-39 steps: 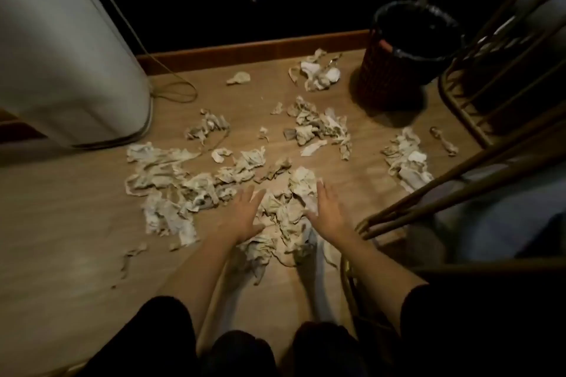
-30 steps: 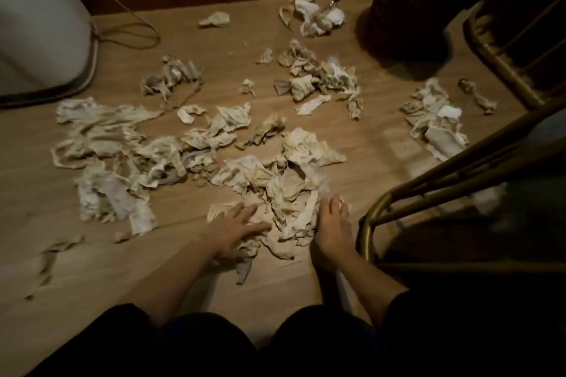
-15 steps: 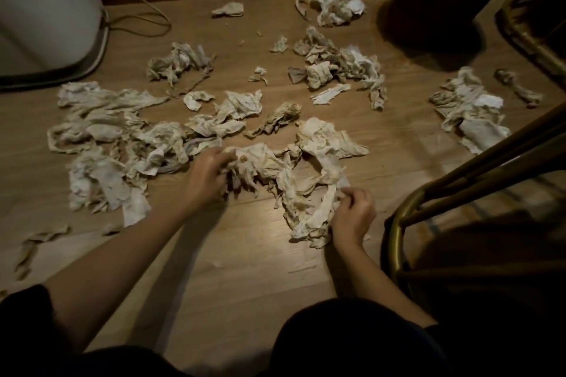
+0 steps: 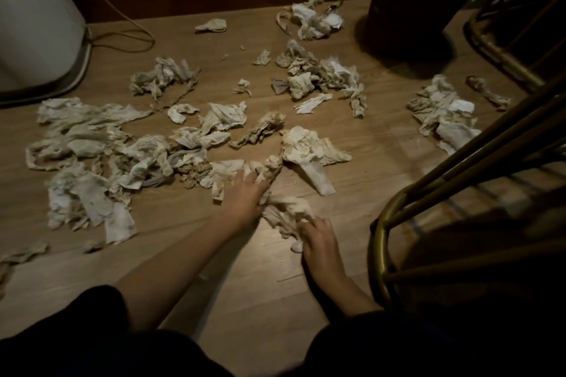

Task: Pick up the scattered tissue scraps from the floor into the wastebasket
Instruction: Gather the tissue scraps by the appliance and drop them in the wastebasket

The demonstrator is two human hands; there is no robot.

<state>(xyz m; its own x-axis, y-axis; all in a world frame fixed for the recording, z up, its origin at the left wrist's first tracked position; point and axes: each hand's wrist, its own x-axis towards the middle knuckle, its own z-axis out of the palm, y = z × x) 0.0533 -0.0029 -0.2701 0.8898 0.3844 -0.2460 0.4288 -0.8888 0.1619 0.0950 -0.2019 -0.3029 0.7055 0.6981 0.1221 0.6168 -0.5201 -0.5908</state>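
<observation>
Both hands grasp tissue scraps (image 4: 196, 138) mid-floor (image 4: 245, 300), left hand (image 4: 245, 193) closed on one clump, right hand (image 4: 317, 239) on another, wastebasket (image 4: 407, 9) at the far edge.

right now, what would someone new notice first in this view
The torn tissue scraps strewn across most of the wooden floor catch the eye first. At the near middle, the left hand and right hand are each gathering a bunch of tissue. The dark wastebasket stands at the far right, and a white appliance sits at the far left.
</observation>
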